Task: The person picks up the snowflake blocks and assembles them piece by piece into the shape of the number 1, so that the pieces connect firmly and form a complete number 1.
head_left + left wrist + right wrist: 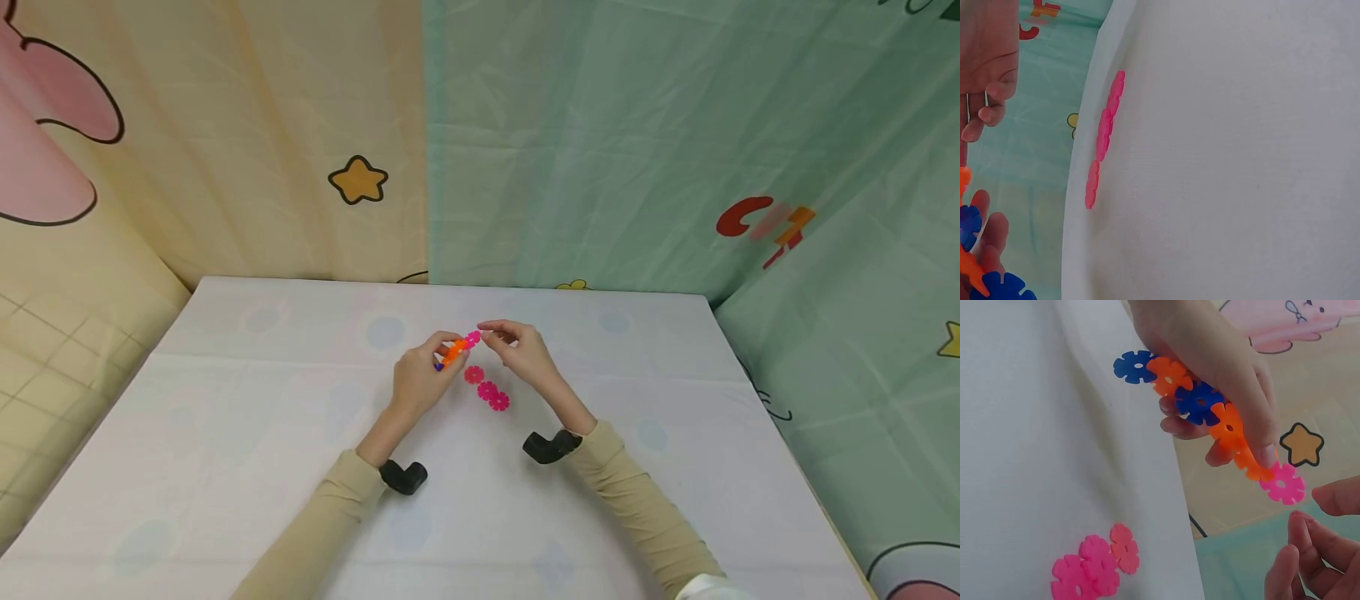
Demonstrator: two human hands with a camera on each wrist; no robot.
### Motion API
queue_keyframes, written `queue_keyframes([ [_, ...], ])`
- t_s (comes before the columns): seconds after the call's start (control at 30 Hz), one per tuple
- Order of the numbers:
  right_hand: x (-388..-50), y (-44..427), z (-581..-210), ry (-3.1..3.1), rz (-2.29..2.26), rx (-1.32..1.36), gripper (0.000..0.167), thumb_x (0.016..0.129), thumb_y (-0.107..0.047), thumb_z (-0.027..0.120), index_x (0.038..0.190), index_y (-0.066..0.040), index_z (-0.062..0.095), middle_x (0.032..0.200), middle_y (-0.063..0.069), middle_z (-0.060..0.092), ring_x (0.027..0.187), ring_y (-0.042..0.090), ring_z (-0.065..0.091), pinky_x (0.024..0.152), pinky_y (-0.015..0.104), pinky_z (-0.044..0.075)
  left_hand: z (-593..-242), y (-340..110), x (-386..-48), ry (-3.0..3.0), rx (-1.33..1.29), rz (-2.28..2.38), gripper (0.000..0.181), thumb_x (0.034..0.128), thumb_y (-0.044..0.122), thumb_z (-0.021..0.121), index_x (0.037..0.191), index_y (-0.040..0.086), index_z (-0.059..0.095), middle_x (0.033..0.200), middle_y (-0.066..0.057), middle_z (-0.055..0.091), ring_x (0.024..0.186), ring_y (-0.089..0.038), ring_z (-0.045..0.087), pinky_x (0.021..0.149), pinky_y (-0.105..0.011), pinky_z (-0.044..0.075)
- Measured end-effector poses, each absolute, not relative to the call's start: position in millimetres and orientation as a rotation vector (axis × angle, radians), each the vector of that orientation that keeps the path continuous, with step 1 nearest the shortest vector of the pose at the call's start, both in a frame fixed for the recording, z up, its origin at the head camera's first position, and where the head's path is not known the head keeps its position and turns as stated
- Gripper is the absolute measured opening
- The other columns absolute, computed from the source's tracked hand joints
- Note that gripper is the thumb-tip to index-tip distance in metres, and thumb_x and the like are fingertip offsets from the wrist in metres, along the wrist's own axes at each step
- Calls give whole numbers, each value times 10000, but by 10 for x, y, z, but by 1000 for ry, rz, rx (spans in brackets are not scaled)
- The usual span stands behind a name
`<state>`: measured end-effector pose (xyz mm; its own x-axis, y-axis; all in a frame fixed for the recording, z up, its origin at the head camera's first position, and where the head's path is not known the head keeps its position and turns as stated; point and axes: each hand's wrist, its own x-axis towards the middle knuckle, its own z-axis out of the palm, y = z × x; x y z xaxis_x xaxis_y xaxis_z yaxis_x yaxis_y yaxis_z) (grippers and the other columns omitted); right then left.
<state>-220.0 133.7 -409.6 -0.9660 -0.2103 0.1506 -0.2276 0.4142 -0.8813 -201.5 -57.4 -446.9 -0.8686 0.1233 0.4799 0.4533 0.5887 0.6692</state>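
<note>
My left hand grips a chain of interlocking flower-shaped plastic discs between thumb and fingers, above the table. In the right wrist view the chain alternates blue and orange, then two orange discs meet a pink disc at the far end. My right hand is beside that pink end, fingers loosely bent; the right wrist view shows a small gap between its fingertips and the disc, with nothing held. On the table below lie three loose pink discs, two of them overlapping. Blue discs also show in the left wrist view.
A white cloth covers the table. Behind it hang a yellow curtain and a green curtain with cartoon prints. Black curved mounts are strapped at both wrists.
</note>
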Motion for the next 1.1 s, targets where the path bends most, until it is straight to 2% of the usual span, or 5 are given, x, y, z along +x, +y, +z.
queue_keyframes([
  [0.13, -2216, 1384, -4144, -2630, 1644, 413, 289, 1010, -123, 631, 1244, 36, 689, 1004, 207, 683, 864, 371, 600, 598, 224, 486, -4458, -593, -2008, -2486, -389, -1298, 261, 980, 184, 731, 1185, 27, 695, 857, -118, 705, 537, -170, 557, 511, -270, 462],
  [0.23, -2216, 1427, -4187, -2664, 1595, 425, 270, 1002, -119, 638, 1212, 38, 700, 967, 155, 690, 852, 319, 603, 633, 245, 491, -4439, -606, -2005, -2505, -349, -1402, 252, 1013, 175, 680, 1211, 20, 670, 852, -92, 715, 542, -165, 598, 532, -279, 473],
  [0.53, -2140, 1535, -4277, -2893, 1400, 443, 216, 972, -70, 678, 1161, 25, 720, 935, 74, 678, 843, 234, 603, 726, 289, 498, -4395, -622, -2014, -2514, -304, -1578, 280, 1056, 150, 590, 1300, 13, 610, 842, -132, 725, 553, -280, 630, 504, -247, 380],
  [0.7, -2126, 1585, -4395, -2947, 1345, 485, 193, 941, -30, 696, 1123, 31, 722, 867, 49, 644, 775, 200, 581, 675, 276, 492, -4402, -621, -2014, -2485, -306, -1614, 277, 1054, 147, 605, 1305, 28, 613, 818, -139, 713, 546, -331, 619, 496, -241, 377],
  [1.1, -2093, 1493, -4497, -3075, 1259, 382, 227, 869, -147, 839, 1026, -9, 751, 789, 11, 636, 697, 166, 569, 606, 259, 480, -4424, -618, -2026, -2381, -279, -1700, 253, 1015, 185, 696, 1224, 44, 691, 872, -174, 714, 531, -392, 628, 473, -224, 373],
])
